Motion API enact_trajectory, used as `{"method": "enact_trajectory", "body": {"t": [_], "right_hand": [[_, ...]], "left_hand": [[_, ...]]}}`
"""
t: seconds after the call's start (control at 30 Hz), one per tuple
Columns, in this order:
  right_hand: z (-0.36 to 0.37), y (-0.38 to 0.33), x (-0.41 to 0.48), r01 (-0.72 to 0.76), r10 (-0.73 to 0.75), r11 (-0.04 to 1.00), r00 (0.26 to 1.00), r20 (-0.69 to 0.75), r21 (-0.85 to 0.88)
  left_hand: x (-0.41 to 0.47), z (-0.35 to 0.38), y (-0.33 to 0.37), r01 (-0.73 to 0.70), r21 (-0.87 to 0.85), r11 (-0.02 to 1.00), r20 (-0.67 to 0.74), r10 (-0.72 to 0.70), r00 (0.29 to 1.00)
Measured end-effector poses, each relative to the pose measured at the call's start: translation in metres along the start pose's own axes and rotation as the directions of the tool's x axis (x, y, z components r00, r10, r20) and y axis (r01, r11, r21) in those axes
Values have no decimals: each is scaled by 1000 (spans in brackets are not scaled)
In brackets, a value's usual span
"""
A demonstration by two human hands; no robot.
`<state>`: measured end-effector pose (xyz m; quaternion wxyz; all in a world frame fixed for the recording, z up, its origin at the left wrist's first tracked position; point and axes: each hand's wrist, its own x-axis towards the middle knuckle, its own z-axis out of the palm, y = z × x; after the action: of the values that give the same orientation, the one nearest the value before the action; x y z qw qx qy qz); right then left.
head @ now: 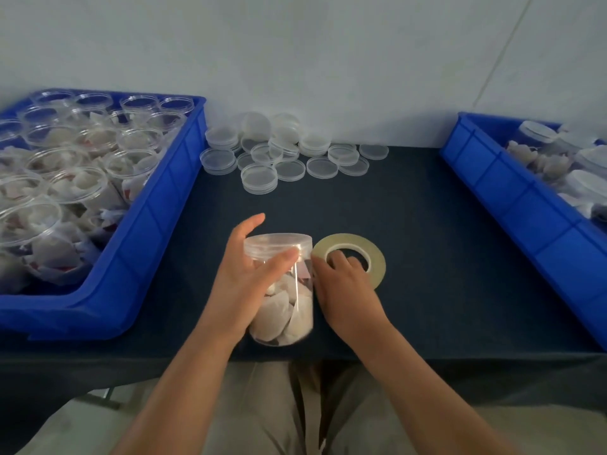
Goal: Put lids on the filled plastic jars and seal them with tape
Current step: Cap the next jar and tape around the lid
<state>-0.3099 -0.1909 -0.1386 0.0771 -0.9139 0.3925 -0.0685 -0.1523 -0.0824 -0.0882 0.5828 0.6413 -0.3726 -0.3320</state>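
Note:
A clear plastic jar (pixel 289 307) filled with white packets stands near the table's front edge with a clear lid (pixel 278 245) on it. My left hand (pixel 244 277) grips the jar from the left, thumb across the front below the lid. My right hand (pixel 345 290) rests on a flat roll of pale tape (pixel 356 249) lying right beside the jar, fingers curled over its near edge and into the hole. Whether tape runs from the roll to the jar I cannot tell.
A blue crate (pixel 154 231) on the left holds several open filled jars. Several loose clear lids (pixel 282 152) lie at the back by the wall. A second blue crate (pixel 525 205) on the right holds lidded jars. The dark tablecloth (pixel 443 274) covers the table.

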Motion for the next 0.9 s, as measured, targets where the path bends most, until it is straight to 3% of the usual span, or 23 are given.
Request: {"method": "enact_trajectory", "body": {"t": [0.07,0.13,0.2,0.23,0.47,0.7,0.9], "right_hand": [[-6,-1,1,-14,14,999,1000,-13,37],[-22,-6,-3,-15,55,929,994,-98,369],[-38,-14,-12,0,114,648,989,-97,761],[-44,-18,-17,17,95,524,992,-78,851],[-58,-17,-29,32,-14,272,999,-29,962],[-75,20,-42,16,-131,327,991,28,945],[-89,38,-44,39,-182,336,983,24,941]], "left_hand": [[-1,-1,-3,20,-31,999,13,-20,1000],[-4,-1,-5,7,-38,999,24,-6,1000],[-7,2,-6,4,-62,998,37,-2,999],[-8,4,-5,9,-76,997,45,-6,999],[-8,16,2,17,-133,991,138,2,990],[-4,14,5,-11,-110,994,322,46,946],[-7,30,13,-4,-141,990,313,48,949]]}}
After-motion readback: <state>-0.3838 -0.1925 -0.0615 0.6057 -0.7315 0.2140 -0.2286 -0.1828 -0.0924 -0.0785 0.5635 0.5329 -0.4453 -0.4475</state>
